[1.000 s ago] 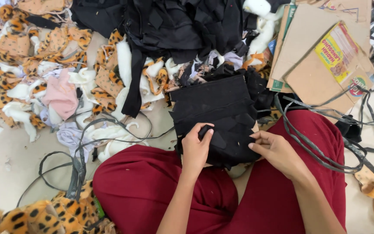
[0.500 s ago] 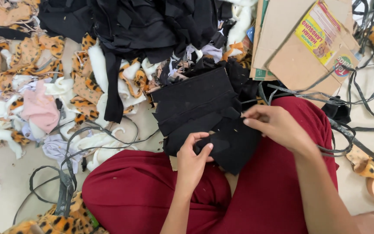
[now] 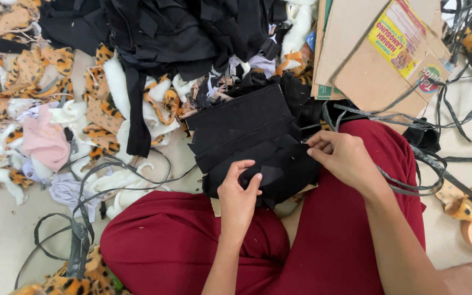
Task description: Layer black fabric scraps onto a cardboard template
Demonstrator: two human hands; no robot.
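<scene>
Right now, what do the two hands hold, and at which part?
The left hand pinches a small black piece on the black fabric stack, near its front edge; the right hand grips the stack's right edge.

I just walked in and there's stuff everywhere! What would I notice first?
First, the two hands in the middle: the left hand and right hand both pinch a stack of black fabric pieces resting over red-trousered knees. Behind it rises a big heap of black cloth. Leopard-print and white fluffy scraps litter the floor at left, and flattened cardboard lies at upper right.
</scene>
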